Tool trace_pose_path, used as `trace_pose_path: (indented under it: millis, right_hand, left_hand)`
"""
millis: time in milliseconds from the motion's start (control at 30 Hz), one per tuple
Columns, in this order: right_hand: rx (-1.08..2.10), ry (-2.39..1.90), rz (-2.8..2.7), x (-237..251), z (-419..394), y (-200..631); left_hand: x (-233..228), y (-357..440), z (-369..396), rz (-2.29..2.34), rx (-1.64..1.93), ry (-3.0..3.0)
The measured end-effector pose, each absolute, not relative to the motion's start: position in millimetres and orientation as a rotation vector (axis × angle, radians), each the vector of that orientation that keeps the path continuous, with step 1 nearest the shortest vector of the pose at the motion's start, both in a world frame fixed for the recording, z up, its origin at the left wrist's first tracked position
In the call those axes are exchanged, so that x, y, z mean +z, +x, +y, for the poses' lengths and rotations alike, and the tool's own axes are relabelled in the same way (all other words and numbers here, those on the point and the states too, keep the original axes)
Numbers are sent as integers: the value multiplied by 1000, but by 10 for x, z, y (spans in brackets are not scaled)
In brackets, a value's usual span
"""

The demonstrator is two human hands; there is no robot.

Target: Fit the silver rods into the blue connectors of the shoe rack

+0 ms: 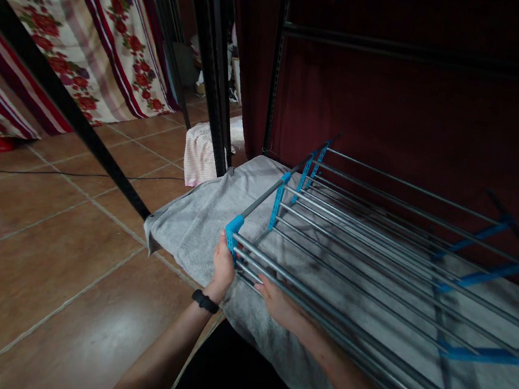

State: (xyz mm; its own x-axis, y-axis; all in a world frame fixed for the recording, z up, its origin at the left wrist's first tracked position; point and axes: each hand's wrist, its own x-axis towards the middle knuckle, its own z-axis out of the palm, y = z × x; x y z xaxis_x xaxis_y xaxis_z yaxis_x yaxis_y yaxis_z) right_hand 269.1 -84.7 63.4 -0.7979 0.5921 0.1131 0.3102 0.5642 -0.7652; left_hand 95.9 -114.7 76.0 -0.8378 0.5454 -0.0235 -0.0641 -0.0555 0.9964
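Currently: your left hand (223,266) w/ fingers curled round the blue plastic corner of the grey metal-rod drying rack (378,251). Rack lies flat on grey cloth (196,224). Your right hand (278,301) under rods, fingers hidden; can't tell grip.

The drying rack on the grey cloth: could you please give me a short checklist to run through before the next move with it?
1. Left hand grips the blue corner piece of the drying rack: ok.
2. Right hand has a firm hold: cannot tell; it reaches under the near rods and its fingers are hidden.
3. Rack lies over the grey cloth: ok.
4. Rods carry no laundry: ok, none visible.
5. Black post beside the rack's far corner leaves room to swing it: cannot tell.
6. Far right end of the rack is free: cannot tell, it runs out of view.
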Motion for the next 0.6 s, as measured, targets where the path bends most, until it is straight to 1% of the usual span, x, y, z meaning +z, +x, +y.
trace_pose_path:
  millis: [133,300,467,600]
  right_hand:
    - [1063,-738,-2429,581,-821,2692]
    - [1076,-791,-2404,510,-861,2683]
    - [1115,-786,-2432,476,-875,2681]
    - [1042,-804,-2449,533,-852,2703]
  left_hand:
    - [798,986,-1156,1833,1965,377]
    - [811,993,-1176,1827,1940,369]
    - [709,963,-1173,1797,1924,375]
    - [634,948,-1179,1761,1921,369]
